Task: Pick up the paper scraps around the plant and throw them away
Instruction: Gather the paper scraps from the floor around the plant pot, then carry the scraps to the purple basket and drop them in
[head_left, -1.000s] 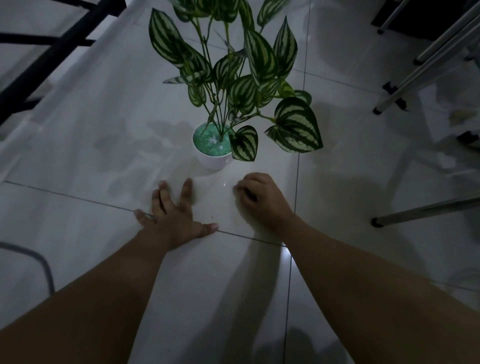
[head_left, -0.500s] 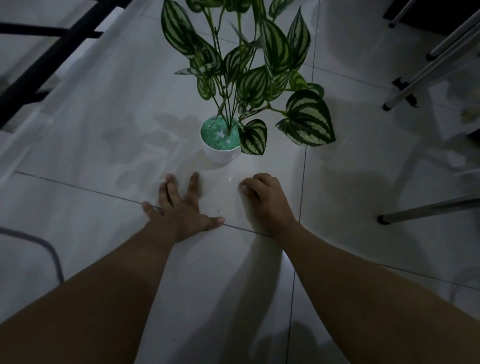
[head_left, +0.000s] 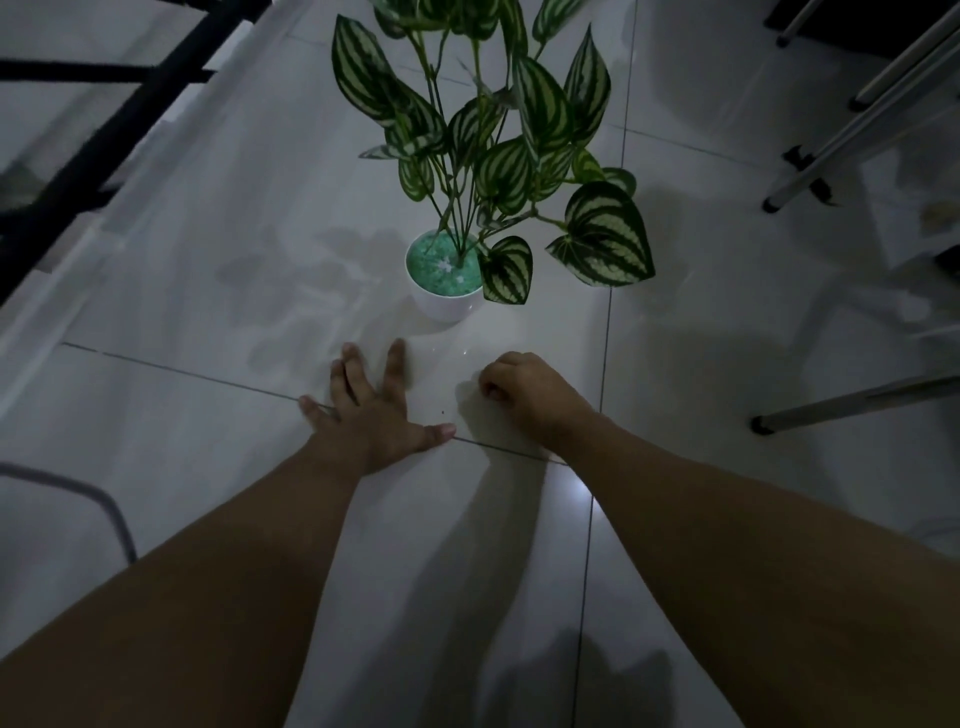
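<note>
A plant (head_left: 498, 156) with striped green leaves stands in a white pot (head_left: 444, 306) topped with green pebbles, on the pale tiled floor. Small white bits (head_left: 444, 265) lie on the pebbles. A tiny pale speck (head_left: 463, 353) lies on the tile in front of the pot. My left hand (head_left: 371, 410) is pressed flat on the floor in front of the pot, fingers spread. To its right, my right hand (head_left: 524, 397) rests on the tile with its fingers curled under. Anything inside it is hidden.
Metal stand legs (head_left: 852, 402) reach across the floor at the right and upper right (head_left: 831, 150). A black frame (head_left: 119, 119) runs along the upper left. A thin cable (head_left: 111, 512) loops on the floor at the left.
My right hand has curled tighter and drawn back a little from the pot. My left hand stays flat on the same spot. The view has shifted slightly.
</note>
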